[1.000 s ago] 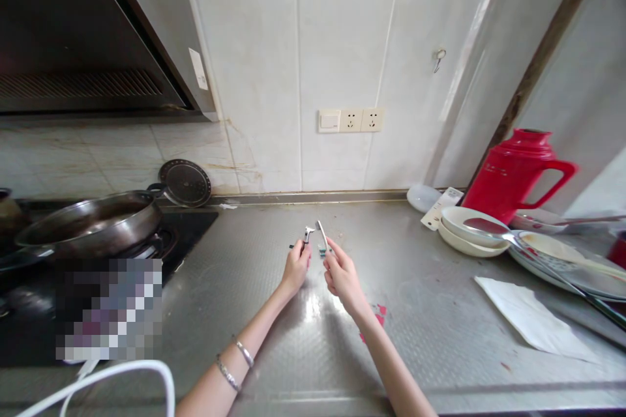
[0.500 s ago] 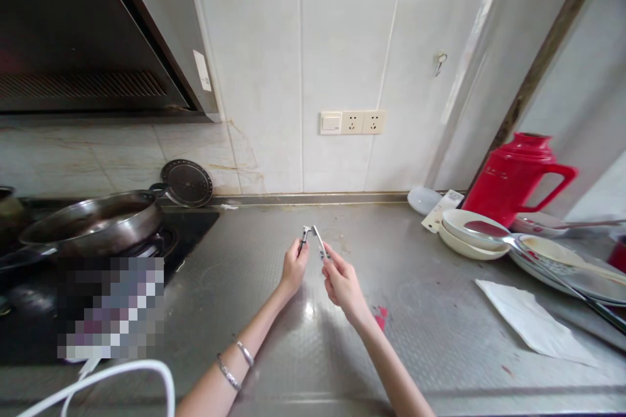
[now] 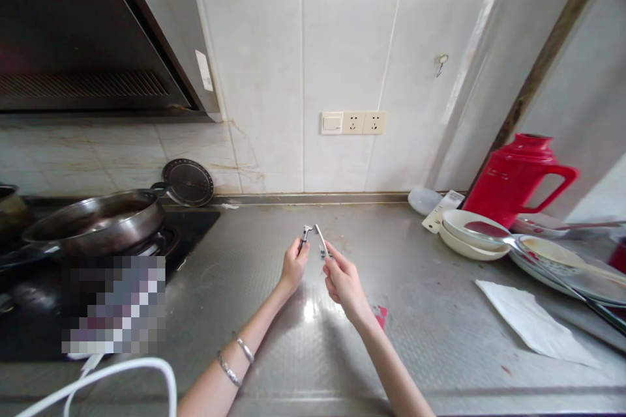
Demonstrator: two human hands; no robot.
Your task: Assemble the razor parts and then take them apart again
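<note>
Over the middle of the steel counter (image 3: pixel 244 345), my left hand (image 3: pixel 294 268) is closed around the dark handle of a small razor (image 3: pixel 306 230), its silvery T-shaped head pointing up. My right hand (image 3: pixel 345 279) pinches a slim white toothbrush (image 3: pixel 319 236), slanted up and to the left. The brush's head end is right beside the razor's head; whether they touch is too small to tell. Two silver bangles circle my left forearm. Small dark marks show by my right fingertips.
A steel pan (image 3: pixel 98 225) sits on the black stove (image 3: pixel 195 228) at left, near a pixelated item (image 3: pixel 117 306) and a white cable (image 3: pixel 147 363). At right are stacked bowls (image 3: pixel 472 244), a red thermos (image 3: pixel 513 176), plates and a white tissue (image 3: pixel 533 322).
The toothbrush has shifted slightly, its upper end a little to the right and higher. My left hand and the razor stay nearly in place.
</note>
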